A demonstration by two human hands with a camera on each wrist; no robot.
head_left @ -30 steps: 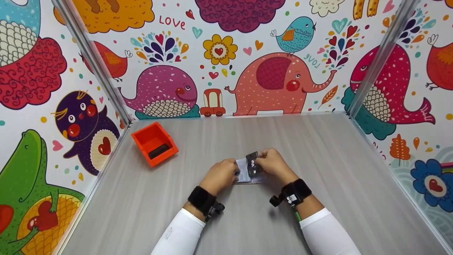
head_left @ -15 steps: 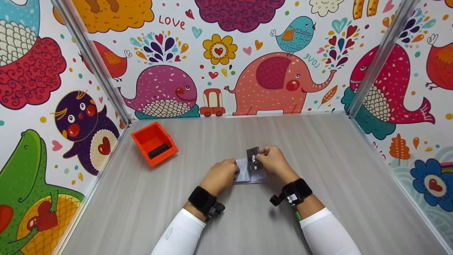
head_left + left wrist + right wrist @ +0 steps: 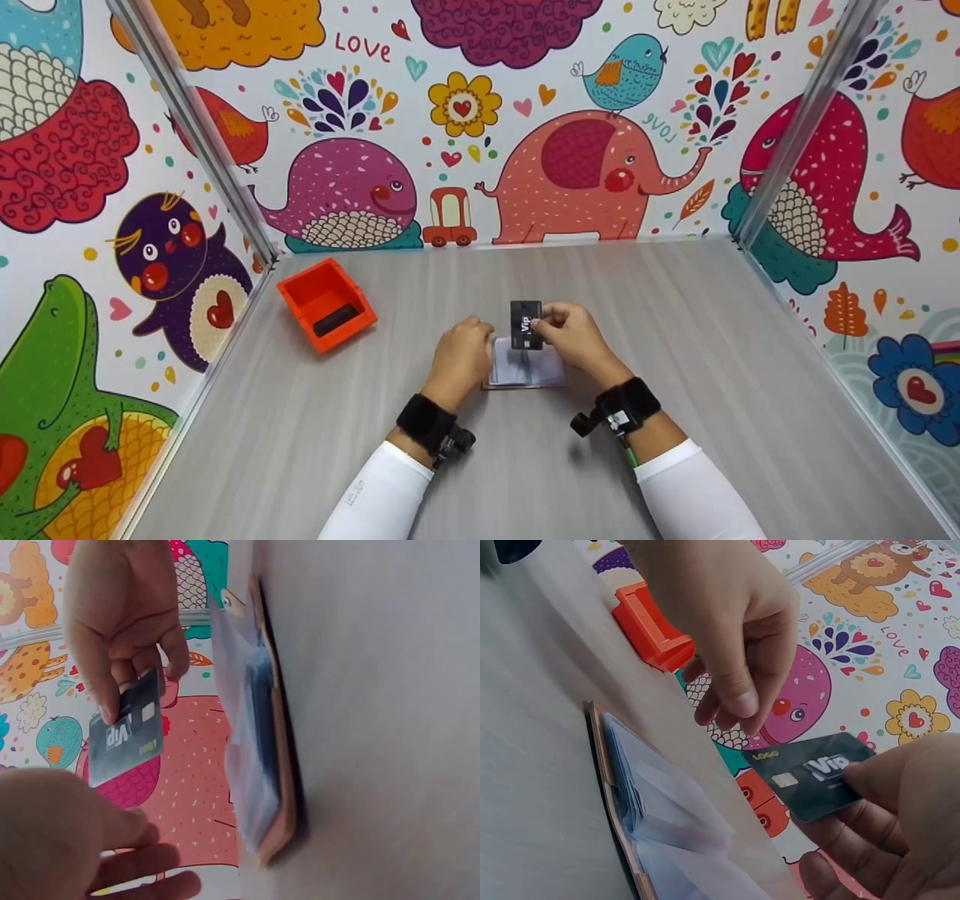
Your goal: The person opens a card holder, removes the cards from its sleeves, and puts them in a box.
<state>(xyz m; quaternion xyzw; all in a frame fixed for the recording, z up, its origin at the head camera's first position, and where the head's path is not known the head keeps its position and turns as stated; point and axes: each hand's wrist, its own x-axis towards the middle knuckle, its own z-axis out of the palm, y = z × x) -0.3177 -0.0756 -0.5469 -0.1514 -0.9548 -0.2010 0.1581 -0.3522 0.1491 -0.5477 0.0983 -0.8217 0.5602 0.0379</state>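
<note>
A dark card (image 3: pixel 523 313) marked "Vip", with a chip, is pinched between the thumb and fingers of my right hand (image 3: pixel 576 337). Beneath it on the table lies a card holder (image 3: pixel 529 371), spread open, with clear plastic sleeves (image 3: pixel 244 742) and a thin brown cover. The card is raised above the holder, apart from it in both wrist views. My left hand (image 3: pixel 459 361) hovers over the holder's left side, fingers loosely bent and holding nothing. In the right wrist view the left fingertips (image 3: pixel 742 703) hang near the card without touching it.
An orange bin (image 3: pixel 328 304) with a dark block-like object (image 3: pixel 337 320) inside stands at the back left of the grey table (image 3: pixel 637 292). Printed cartoon walls (image 3: pixel 465 45) with metal corner posts enclose the table at the back and sides.
My right hand has drawn the card up and away from the holder, then slightly left. My left hand has let go of the holder's left side and lifted, uncovering more sleeves.
</note>
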